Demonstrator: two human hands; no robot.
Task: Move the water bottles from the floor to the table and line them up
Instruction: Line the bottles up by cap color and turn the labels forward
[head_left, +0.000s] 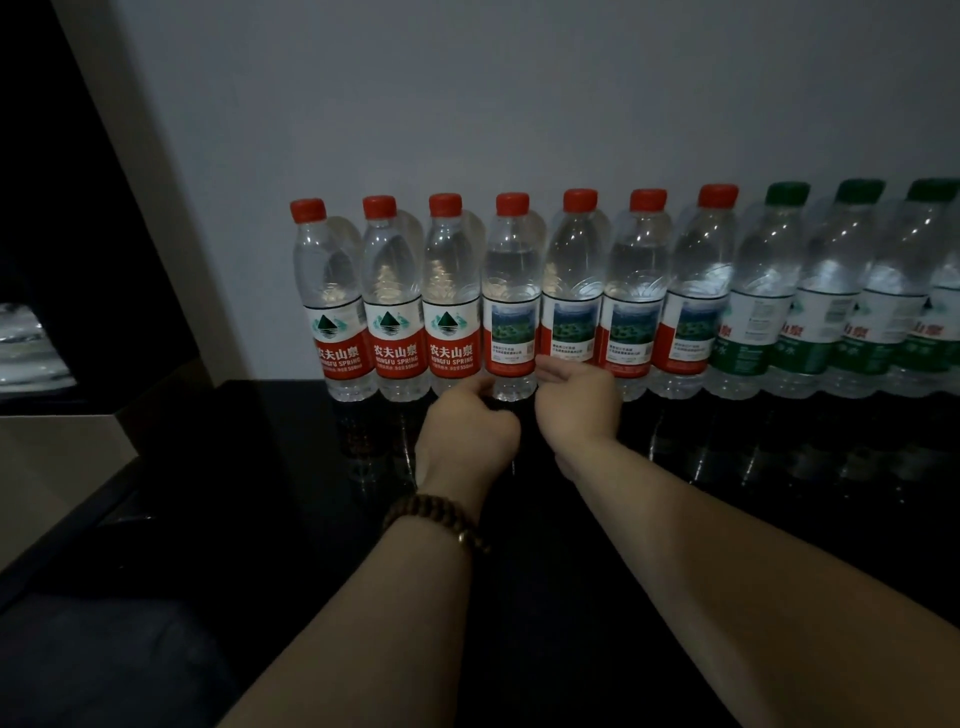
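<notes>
Upright in the row against the wall, the fourth red-capped bottle stands on the table directly ahead of both hands, its base flanked by the loosely curled left hand and half-open right hand, neither clearly gripping it.

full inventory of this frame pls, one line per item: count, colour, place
red-cap bottles: 7, clear with red and white labels, upright in a row on the table against the wall
green-cap bottles: 3 in view, clear with green and white labels, continuing the same row to the right, the last cut by the frame edge
table: 1, glossy black, under the row
wall: 1, pale grey, behind the bottles
bracelet: 1, dark brown beads, on the left wrist
left hand: 1, at the base of the fourth red-cap bottle, left side
right hand: 1, at the same bottle's right side
</notes>
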